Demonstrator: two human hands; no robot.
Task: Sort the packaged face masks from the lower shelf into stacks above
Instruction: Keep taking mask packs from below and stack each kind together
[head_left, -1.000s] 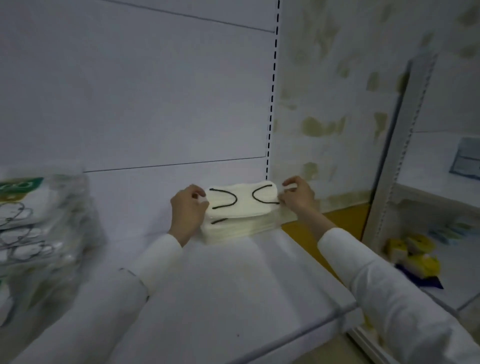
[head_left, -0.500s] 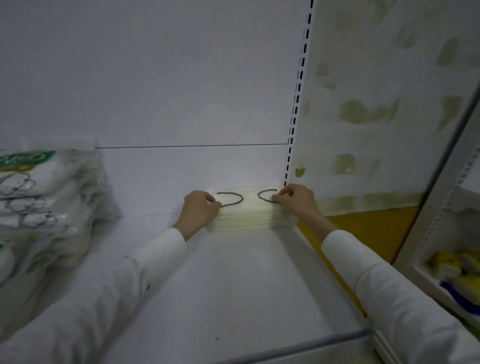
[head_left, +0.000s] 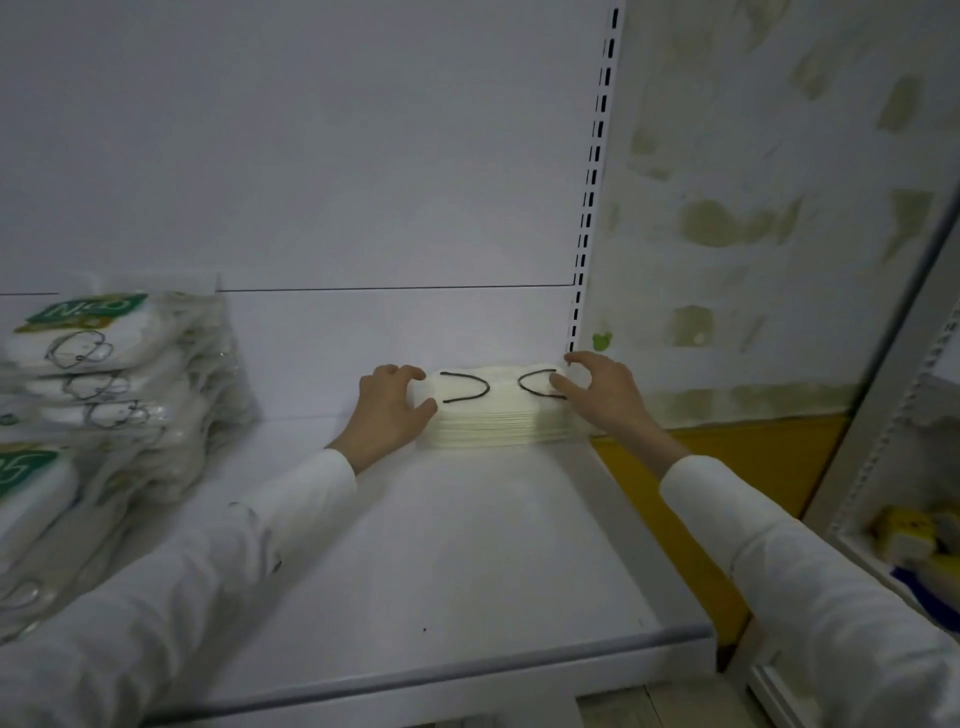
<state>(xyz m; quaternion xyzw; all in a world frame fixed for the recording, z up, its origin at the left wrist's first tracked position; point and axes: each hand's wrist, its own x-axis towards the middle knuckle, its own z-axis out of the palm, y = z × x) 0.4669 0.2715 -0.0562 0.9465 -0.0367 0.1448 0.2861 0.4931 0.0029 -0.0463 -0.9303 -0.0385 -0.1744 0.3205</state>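
a second ago we pinched the top mask (head_left: 498, 387) by its ends and held it tilted above the stack of masks (head_left: 488, 423); now it lies flat on that stack. our left hand (head_left: 392, 410) has slid down to cup the stack's left end, thumb against its front edge. our right hand (head_left: 597, 395) has loosened, fingers spread, thumb resting on the mask's right end. our view has swung left, showing more of the bagged packs (head_left: 104, 374).

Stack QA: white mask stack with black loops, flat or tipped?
Flat: white mask stack lies level on white shelf, layers aligned, left hand and right hand at its ends.
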